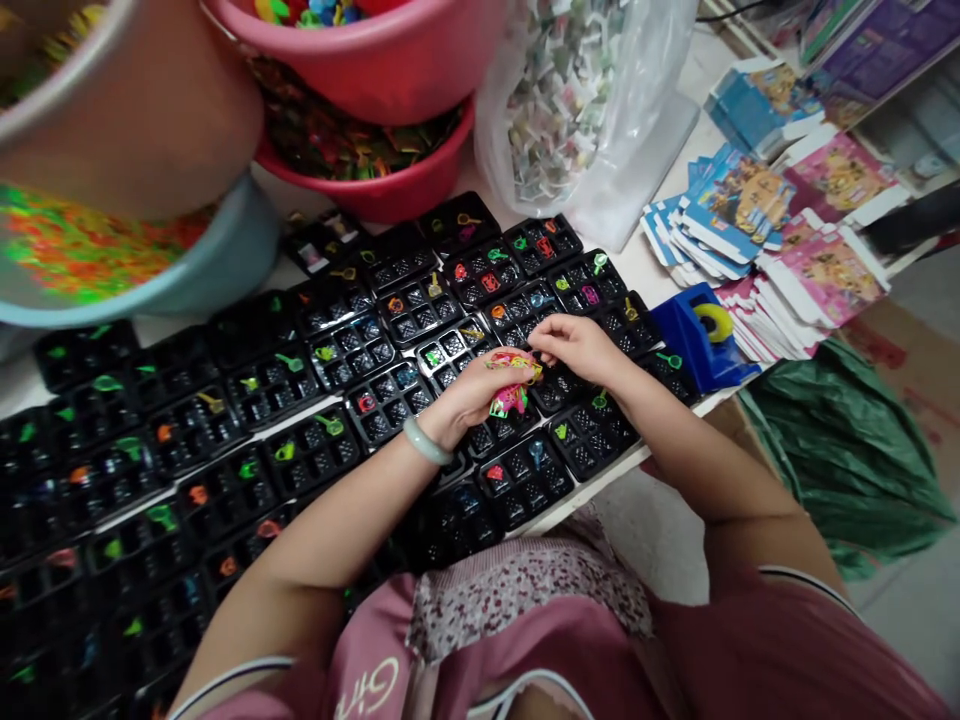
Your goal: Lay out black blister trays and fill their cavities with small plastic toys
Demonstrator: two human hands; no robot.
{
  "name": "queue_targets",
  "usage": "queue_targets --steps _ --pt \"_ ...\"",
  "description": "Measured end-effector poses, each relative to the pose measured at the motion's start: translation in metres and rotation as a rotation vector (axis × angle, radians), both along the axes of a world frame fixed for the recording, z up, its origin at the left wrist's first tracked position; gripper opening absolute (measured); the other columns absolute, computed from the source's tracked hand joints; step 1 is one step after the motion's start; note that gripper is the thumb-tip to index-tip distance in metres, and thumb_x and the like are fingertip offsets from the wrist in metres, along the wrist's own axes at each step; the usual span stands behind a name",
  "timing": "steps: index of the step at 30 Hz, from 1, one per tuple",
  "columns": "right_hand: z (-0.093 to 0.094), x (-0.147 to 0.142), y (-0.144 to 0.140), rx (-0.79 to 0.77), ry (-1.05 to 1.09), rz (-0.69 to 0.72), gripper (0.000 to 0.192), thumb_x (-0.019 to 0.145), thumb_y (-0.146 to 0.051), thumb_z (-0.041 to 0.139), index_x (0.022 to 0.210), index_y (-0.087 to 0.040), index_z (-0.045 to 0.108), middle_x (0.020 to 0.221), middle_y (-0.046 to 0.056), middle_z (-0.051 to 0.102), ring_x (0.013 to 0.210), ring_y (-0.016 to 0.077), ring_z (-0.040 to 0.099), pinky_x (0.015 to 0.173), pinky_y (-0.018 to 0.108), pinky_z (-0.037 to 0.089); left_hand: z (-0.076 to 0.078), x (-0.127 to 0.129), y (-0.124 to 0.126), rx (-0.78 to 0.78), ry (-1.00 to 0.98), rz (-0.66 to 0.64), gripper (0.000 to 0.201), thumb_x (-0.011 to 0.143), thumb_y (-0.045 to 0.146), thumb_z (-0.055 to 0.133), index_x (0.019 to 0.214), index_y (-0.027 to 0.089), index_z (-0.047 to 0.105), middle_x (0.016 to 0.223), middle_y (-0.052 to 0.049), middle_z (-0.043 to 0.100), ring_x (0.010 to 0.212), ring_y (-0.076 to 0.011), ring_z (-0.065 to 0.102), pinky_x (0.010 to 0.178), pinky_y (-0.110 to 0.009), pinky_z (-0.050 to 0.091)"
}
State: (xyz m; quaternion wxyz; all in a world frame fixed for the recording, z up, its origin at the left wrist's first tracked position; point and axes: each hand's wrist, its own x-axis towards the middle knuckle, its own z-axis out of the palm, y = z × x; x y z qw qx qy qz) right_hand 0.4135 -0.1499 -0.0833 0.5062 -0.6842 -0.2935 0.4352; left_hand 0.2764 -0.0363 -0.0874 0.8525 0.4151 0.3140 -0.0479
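Pinching at the top of the bundle, the fingers (541, 345) of the right hand (581, 348) are closed on a single small piece, apparently so that one can be drawn off at a time. A bunch of small colourful plastic toys (512, 385) is kept clenched in the left hand (469, 398), curled shut around it as a ready supply, directly over the black compartment trays (352, 350). These trays are laid edge to edge across the bench (660, 275), many already dotted with bright pieces. Pink basins (390, 60) of loose parts are stacked behind, within reach; printed cartons (780, 220) are fanned at the right, beside a blue tape dispenser (701, 335).
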Motion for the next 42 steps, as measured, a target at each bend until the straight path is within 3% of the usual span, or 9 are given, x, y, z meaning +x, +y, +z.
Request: queue_targets --steps 6,12,16,22,26,31,34,37,42 --pt "0.005 -0.005 0.004 0.02 0.052 0.072 0.017 0.073 -0.032 0.072 0.082 -0.02 0.063 0.075 -0.001 0.065 0.064 0.0111 0.058 0.062 0.027 0.049 0.002 -0.004 0.008 -0.012 -0.04 0.005 0.045 0.056 0.024 0.087 0.089 0.013 0.058 0.068 0.001 0.064 0.049 -0.0088 0.059 0.043 -0.017 0.046" --pt "0.006 0.004 0.007 0.0 0.111 -0.078 0.013 0.078 -0.032 0.064 0.081 -0.021 0.06 0.072 -0.001 0.063 0.063 0.0112 0.058 0.061 0.027 0.05 0.0 -0.004 0.014 0.012 -0.057 -0.011 0.037 0.061 0.024 0.083 0.088 0.012 0.061 0.073 -0.002 0.067 0.048 -0.0087 0.059 0.041 -0.017 0.046" --pt "0.001 0.02 0.014 -0.076 -0.274 -0.117 0.007 0.081 -0.026 0.062 0.082 -0.02 0.063 0.077 0.001 0.066 0.068 0.0145 0.059 0.067 0.032 0.049 0.0 -0.003 0.02 0.028 -0.035 0.036 0.032 0.061 0.023 0.082 0.083 0.012 0.062 0.075 -0.005 0.07 0.05 -0.0089 0.061 0.043 -0.017 0.047" --pt "-0.013 0.027 0.026 -0.159 -0.718 0.084 0.012 0.081 -0.015 0.061 0.075 -0.02 0.069 0.086 0.005 0.068 0.082 0.0188 0.062 0.08 0.035 0.046 0.0 -0.008 0.021 0.049 0.005 0.079 0.029 0.063 0.021 0.082 0.083 0.012 0.063 0.074 -0.006 0.071 0.051 -0.0095 0.062 0.044 -0.017 0.046" --pt "-0.018 0.03 0.025 -0.144 -0.633 0.054 0.009 0.08 -0.017 0.063 0.074 -0.019 0.069 0.081 0.004 0.067 0.075 0.0167 0.06 0.075 0.035 0.047 0.0 -0.01 0.02 0.026 -0.006 0.099 0.029 0.062 0.021 0.081 0.082 0.012 0.063 0.074 -0.005 0.07 0.051 -0.0091 0.061 0.043 -0.016 0.046" --pt "-0.005 0.031 0.009 -0.125 -0.181 -0.056 0.014 0.083 -0.032 0.063 0.087 -0.019 0.066 0.066 0.0 0.061 0.056 0.012 0.054 0.057 0.029 0.047 0.007 -0.008 0.02 0.011 -0.001 0.102 0.03 0.06 0.022 0.081 0.082 0.011 0.064 0.076 -0.005 0.07 0.051 -0.0077 0.059 0.043 -0.015 0.046" --pt "0.019 0.029 -0.025 0.005 -0.287 -0.258 0.019 0.083 -0.038 0.062 0.09 -0.021 0.065 0.078 0.002 0.066 0.066 0.013 0.06 0.065 0.031 0.052 0.013 -0.008 0.022 0.042 -0.004 0.103 0.03 0.059 0.022 0.082 0.083 0.011 0.066 0.076 -0.005 0.07 0.053 -0.0072 0.059 0.046 -0.014 0.049" --pt "0.044 0.034 -0.094 0.019 -0.677 -0.625 0.022 0.086 -0.043 0.057 0.091 -0.023 0.065 0.091 0.005 0.068 0.082 0.0176 0.065 0.077 0.036 0.053 0.015 -0.005 0.024 0.072 0.003 0.104 0.029 0.058 0.02 0.082 0.081 0.012 0.066 0.076 -0.004 0.07 0.055 -0.0071 0.06 0.046 -0.013 0.049" --pt "0.063 0.063 -0.267 -0.414 -1.163 -1.064 0.028 0.08 -0.052 0.061 0.079 -0.025 0.067 0.081 0.014 0.069 0.074 0.0246 0.065 0.071 0.044 0.049 0.015 0.0 0.016 0.04 0.015 0.044 0.027 0.062 0.022 0.08 0.083 0.013 0.065 0.074 -0.003 0.068 0.052 -0.0074 0.058 0.035 -0.011 0.037"
